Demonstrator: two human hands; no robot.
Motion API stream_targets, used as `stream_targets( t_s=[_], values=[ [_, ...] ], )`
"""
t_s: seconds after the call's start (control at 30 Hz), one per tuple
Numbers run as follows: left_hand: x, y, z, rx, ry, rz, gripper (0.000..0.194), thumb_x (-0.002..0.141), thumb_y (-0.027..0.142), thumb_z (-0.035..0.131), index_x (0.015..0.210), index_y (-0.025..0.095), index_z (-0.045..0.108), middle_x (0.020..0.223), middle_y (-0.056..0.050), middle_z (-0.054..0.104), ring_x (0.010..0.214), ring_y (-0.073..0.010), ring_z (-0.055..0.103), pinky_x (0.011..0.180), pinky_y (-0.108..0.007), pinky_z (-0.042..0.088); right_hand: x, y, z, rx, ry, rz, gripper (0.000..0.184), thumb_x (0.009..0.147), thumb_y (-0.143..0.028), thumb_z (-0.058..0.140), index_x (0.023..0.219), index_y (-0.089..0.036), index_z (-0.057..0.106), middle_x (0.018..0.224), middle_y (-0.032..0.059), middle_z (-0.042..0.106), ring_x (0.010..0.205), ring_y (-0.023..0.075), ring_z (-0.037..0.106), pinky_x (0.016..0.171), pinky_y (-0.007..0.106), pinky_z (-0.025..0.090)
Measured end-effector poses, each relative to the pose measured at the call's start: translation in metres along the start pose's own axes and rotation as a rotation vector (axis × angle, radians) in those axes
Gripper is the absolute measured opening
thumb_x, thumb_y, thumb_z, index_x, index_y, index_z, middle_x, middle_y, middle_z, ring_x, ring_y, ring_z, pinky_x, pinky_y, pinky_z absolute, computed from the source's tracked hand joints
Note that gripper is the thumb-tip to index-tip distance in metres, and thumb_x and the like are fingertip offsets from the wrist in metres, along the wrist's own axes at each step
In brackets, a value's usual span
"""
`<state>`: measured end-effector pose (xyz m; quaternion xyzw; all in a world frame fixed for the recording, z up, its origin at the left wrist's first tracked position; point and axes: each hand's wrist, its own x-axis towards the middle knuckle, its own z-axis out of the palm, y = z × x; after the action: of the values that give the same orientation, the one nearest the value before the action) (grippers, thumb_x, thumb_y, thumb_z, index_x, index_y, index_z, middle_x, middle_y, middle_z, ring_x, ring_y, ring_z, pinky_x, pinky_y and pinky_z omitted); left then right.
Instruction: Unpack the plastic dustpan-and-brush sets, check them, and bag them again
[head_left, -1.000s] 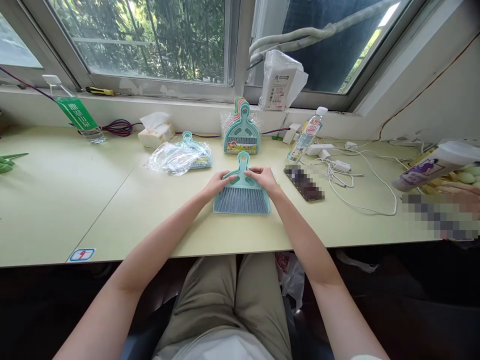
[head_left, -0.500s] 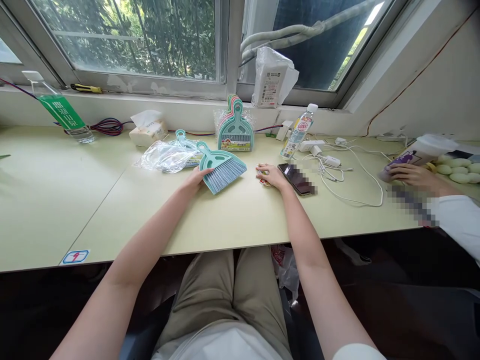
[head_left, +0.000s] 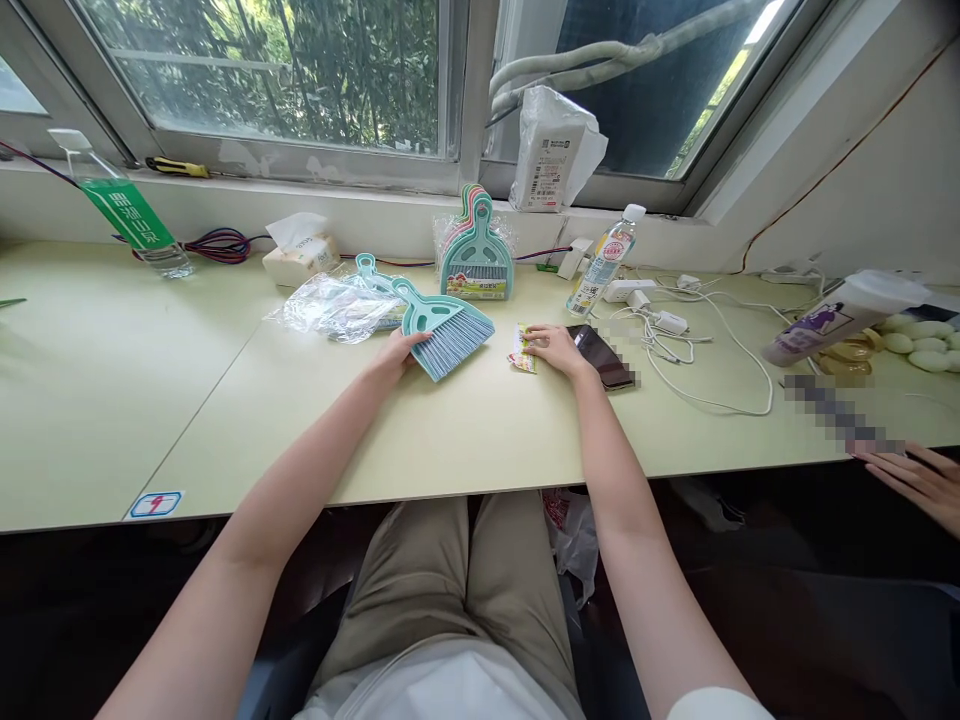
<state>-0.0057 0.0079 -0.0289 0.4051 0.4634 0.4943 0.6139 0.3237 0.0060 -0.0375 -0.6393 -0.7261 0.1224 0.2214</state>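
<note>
My left hand (head_left: pixel 396 358) is closed on the lower left edge of a light-green dustpan and brush set (head_left: pixel 448 335), tilted with its grey bristles toward the lower right. My right hand (head_left: pixel 553 347) pinches a small colourful printed label (head_left: pixel 521 352) at the tabletop. Just right of that hand lies a dark phone (head_left: pixel 600 356), partly blurred out. Behind the held set, clear plastic wrapping (head_left: pixel 322 308) covers part of another light-green set (head_left: pixel 366 265). A stack of packaged dustpan sets (head_left: pixel 477 250) in several colours stands against the wall.
A tissue pack (head_left: pixel 300 262) and a green-labelled bottle (head_left: pixel 133 212) stand at the back left. To the right are a clear bottle (head_left: pixel 604 262), white cables (head_left: pixel 675 335) and a tilted cup (head_left: pixel 840 318). Another person's hand (head_left: pixel 919 480) is at the right table edge.
The dustpan set went from upright between both hands to tilted in my left hand, farther left. My right hand left it and moved right to the label. The other person's hand has drawn back from the cup.
</note>
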Motion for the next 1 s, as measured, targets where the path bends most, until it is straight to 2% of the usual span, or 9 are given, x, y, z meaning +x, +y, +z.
stream_targets(
  t_s=[0.13,0.2,0.33,0.43,0.53,0.63,0.8,0.9,1.0],
  values=[
    [-0.001,-0.001,0.002,0.008,-0.003,0.017,0.040,0.068,0.015,0.074,0.105,0.019,0.059,0.101,-0.007,0.067,0.089,-0.0198,0.068,0.080,-0.034,0.058,0.000,-0.012,0.007,-0.061,0.116,0.014,0.016,0.083,-0.035,0.069,0.093,-0.024,0.075,0.135,0.0031,0.060,0.126,0.0256,0.046,0.106,0.043,0.036],
    [-0.001,-0.002,0.003,0.011,0.011,0.019,0.040,0.068,0.015,0.074,0.105,0.019,0.059,0.101,-0.007,0.068,0.090,-0.0202,0.068,0.081,-0.034,0.058,0.000,-0.023,0.009,-0.062,0.189,0.018,0.018,0.086,-0.039,0.065,0.089,-0.024,0.075,0.136,0.0041,0.060,0.127,0.0270,0.046,0.105,0.046,0.035],
    [0.002,-0.006,0.005,0.009,0.044,0.035,0.039,0.071,0.017,0.072,0.108,0.020,0.058,0.105,-0.007,0.068,0.093,-0.0207,0.068,0.082,-0.035,0.058,-0.006,-0.057,0.003,0.021,0.421,-0.023,0.034,0.095,-0.045,0.048,0.108,-0.023,0.071,0.136,0.0074,0.060,0.124,0.0263,0.051,0.105,0.043,0.035],
    [0.002,-0.010,0.011,-0.049,0.007,0.099,0.041,0.074,0.023,0.073,0.112,0.020,0.057,0.112,-0.008,0.068,0.099,-0.0211,0.067,0.084,-0.034,0.058,-0.017,-0.091,-0.001,-0.013,0.531,-0.039,0.044,0.099,-0.048,0.037,0.123,-0.024,0.065,0.142,0.0083,0.053,0.134,0.0275,0.043,0.109,0.044,0.030],
    [-0.003,-0.012,0.019,-0.119,-0.067,0.158,0.045,0.076,0.031,0.074,0.116,0.020,0.057,0.117,-0.009,0.067,0.103,-0.0210,0.066,0.086,-0.033,0.057,-0.026,-0.121,0.009,-0.073,0.494,-0.041,0.048,0.099,-0.051,0.034,0.133,-0.027,0.058,0.150,0.0062,0.045,0.144,0.0294,0.029,0.113,0.047,0.024],
    [-0.010,-0.012,0.027,-0.137,-0.110,0.146,0.049,0.075,0.038,0.076,0.116,0.020,0.056,0.116,-0.009,0.067,0.100,-0.0213,0.066,0.083,-0.032,0.057,-0.028,-0.135,0.033,-0.113,0.378,-0.104,0.050,0.099,-0.051,0.033,0.141,-0.029,0.050,0.156,0.0048,0.035,0.149,0.0269,0.017,0.116,0.049,0.017],
    [-0.017,-0.011,0.031,-0.167,-0.121,0.192,0.058,0.067,0.031,0.082,0.116,0.020,0.052,0.117,-0.007,0.065,0.100,-0.0205,0.066,0.086,-0.032,0.056,-0.021,-0.133,0.062,-0.075,0.228,-0.063,0.059,0.100,-0.051,0.024,0.153,-0.024,0.027,0.163,0.0090,0.016,0.152,0.0263,0.003,0.116,0.064,0.002],
    [-0.018,-0.010,0.031,-0.139,-0.093,0.192,0.063,0.059,0.023,0.084,0.113,0.020,0.051,0.113,-0.006,0.065,0.100,-0.0215,0.065,0.086,-0.034,0.055,-0.020,-0.132,0.065,-0.020,0.219,-0.004,0.066,0.099,-0.055,0.021,0.155,-0.020,0.021,0.163,0.0121,0.007,0.151,0.0288,-0.004,0.112,0.069,-0.002],
    [-0.020,-0.008,0.031,-0.123,-0.057,0.204,0.066,0.054,0.018,0.083,0.112,0.021,0.050,0.111,-0.005,0.064,0.102,-0.0229,0.064,0.087,-0.037,0.055,-0.021,-0.133,0.065,0.056,0.226,0.011,0.068,0.098,-0.057,0.023,0.155,-0.020,0.017,0.164,0.0112,0.001,0.151,0.0296,-0.009,0.112,0.071,-0.003]
  ],
)
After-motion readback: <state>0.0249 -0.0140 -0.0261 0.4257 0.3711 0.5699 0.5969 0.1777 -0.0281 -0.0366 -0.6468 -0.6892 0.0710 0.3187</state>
